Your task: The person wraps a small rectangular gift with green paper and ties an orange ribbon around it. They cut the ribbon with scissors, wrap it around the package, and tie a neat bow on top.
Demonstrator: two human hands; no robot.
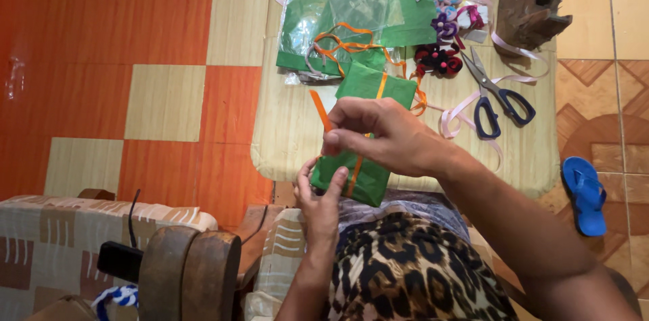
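Between both hands [378,135], green parcel [362,128].

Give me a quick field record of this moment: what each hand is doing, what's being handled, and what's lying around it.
left hand: grips the lower end of the green wrapped box
right hand: on top of the box, fingers pinching the orange ribbon
ribbon: runs lengthwise along the box, loose loops trailing behind it
table: low, pale
scissors: blue-handled, on the table, right of the box
green wrapping paper: behind the box, under clear plastic
ribbon flowers: dark red and purple, by the scissors
blue sandal: on the floor, right
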